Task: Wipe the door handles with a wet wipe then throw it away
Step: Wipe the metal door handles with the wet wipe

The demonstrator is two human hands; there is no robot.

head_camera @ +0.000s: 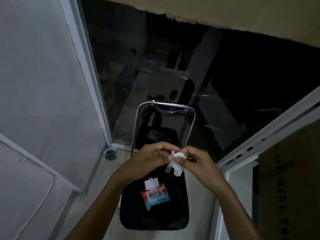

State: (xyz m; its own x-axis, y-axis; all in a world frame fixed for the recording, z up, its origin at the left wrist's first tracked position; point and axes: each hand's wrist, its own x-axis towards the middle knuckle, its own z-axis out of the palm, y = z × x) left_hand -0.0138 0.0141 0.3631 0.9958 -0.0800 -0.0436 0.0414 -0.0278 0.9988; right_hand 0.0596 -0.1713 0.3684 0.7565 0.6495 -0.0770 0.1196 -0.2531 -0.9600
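View: head camera, looking down at a black chair (155, 219) with a chrome-framed back, taken here as the landmark.
Wet wipe (176, 162): held in the air above the chair seat, between both hands; it is bunched and partly folded, not yet spread.
Left hand (150, 158): above the seat, its fingers (161, 149) curled and pinching one edge of the wipe.
Right hand (195, 161): just right of the left hand, thumb and fingers pressed together on the other side of the wipe.
Wipe packet (154, 196): lying on the chair seat, below the hands; the white flip lid is seen standing open.
Doors: a dark glass panel is seen behind the chair back, and a white-framed door (270, 135) to the right of the chair. No handle can be made out in the dim picture.
Bin: none is seen around the chair.
Progress: judged early. A wipe appears to have been drawn from the packet and is being unfolded or readied.
Outstanding: the wiping of the handles and the discarding of the wipe are judged not yet done; the packet lid is still to be closed.
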